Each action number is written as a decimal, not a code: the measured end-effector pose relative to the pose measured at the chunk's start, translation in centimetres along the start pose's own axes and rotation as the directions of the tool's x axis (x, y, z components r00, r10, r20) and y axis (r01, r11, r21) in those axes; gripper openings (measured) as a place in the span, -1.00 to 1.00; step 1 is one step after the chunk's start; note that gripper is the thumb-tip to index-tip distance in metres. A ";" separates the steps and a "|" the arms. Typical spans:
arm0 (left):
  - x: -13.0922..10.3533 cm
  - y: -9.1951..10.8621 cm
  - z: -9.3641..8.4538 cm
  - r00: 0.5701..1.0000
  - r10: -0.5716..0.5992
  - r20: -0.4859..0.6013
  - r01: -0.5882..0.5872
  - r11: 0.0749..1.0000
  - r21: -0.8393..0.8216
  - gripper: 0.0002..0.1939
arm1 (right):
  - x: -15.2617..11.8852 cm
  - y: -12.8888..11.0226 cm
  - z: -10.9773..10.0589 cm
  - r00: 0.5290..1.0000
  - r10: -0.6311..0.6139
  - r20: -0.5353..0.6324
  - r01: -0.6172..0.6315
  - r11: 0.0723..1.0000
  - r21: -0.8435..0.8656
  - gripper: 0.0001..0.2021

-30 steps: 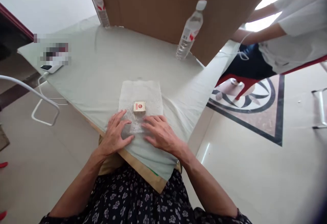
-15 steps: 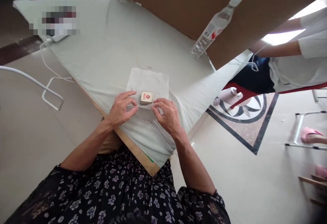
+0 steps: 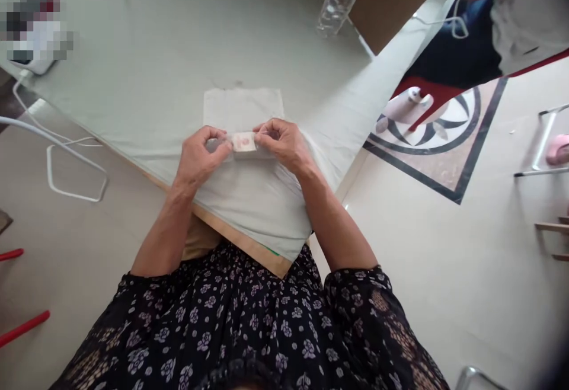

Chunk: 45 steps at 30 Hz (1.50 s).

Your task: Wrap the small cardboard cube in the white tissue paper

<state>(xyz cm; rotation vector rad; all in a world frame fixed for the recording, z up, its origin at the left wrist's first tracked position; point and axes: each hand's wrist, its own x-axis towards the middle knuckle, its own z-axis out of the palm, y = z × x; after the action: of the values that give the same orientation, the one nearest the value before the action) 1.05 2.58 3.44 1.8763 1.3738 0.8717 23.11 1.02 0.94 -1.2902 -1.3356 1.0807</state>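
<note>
A small cream-coloured box (image 3: 244,142) with faint red print lies between my two hands, under a fold of translucent plastic wrap that blurs its print. The rest of the plastic wrap (image 3: 242,102) spreads flat on the cloth beyond it; its texture hints at bubble wrap. My left hand (image 3: 202,156) pinches the wrap at the left side of the box, thumb and fingers closed. On the opposite side, my right hand (image 3: 284,144) is closed the same way, its fingertips at the box's right edge. Exactly what lies under the fingertips is partly hidden.
Pale cloth (image 3: 178,70) covers the table, whose wooden corner (image 3: 280,265) points towards me. A clear plastic bottle (image 3: 340,5) stands by a large cardboard box (image 3: 391,5). At the left lies a white device (image 3: 44,61) with a cable. Another person sits at the right.
A fold of the wrap now covers the small box, whose print was clear before. My hands have closed in on its sides. The camera view has tilted lower.
</note>
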 end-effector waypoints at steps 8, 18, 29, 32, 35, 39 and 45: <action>1.0 1.2 1.2 0.996 -0.032 0.078 0.045 0.985 -0.168 -0.73 | 0.4 -0.8 -0.3 0.997 0.015 0.078 -0.012 0.999 -0.039 -0.78; 0.3 1.1 1.4 0.997 -0.042 0.069 0.058 0.967 -0.248 -0.75 | -0.4 0.1 0.1 0.999 -0.003 0.041 0.005 1.000 -0.029 -0.79; 0.1 0.8 1.4 0.995 -0.040 0.088 0.055 0.983 -0.174 -0.83 | -5.8 -3.7 0.5 0.911 -0.411 0.023 0.331 0.697 -0.636 -0.80; 0.0 0.9 1.4 0.995 -0.041 0.091 0.057 0.981 -0.187 -0.82 | -5.6 -3.2 1.7 0.893 -0.410 0.185 0.418 0.604 -0.678 -0.76; -0.1 0.9 0.6 0.995 -0.030 0.098 0.046 0.985 -0.165 -0.81 | -5.1 -2.5 2.4 0.886 -0.405 0.227 0.431 0.537 -0.725 -0.75; -0.8 0.5 -1.4 0.998 -0.032 0.059 0.038 0.993 -0.110 -0.61 | -5.1 -2.5 2.6 0.896 -0.365 0.253 0.418 0.505 -0.755 -0.75; -1.1 -0.8 -1.4 0.991 -0.136 -0.018 0.136 0.988 0.073 -0.72 | -4.6 -2.9 2.8 0.893 -0.343 0.290 0.423 0.420 -0.803 -0.82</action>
<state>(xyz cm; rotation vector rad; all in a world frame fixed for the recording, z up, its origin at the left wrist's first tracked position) -0.73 1.86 3.47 1.8100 1.5417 0.7754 19.81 -3.69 3.09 -1.4772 -2.2530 0.0508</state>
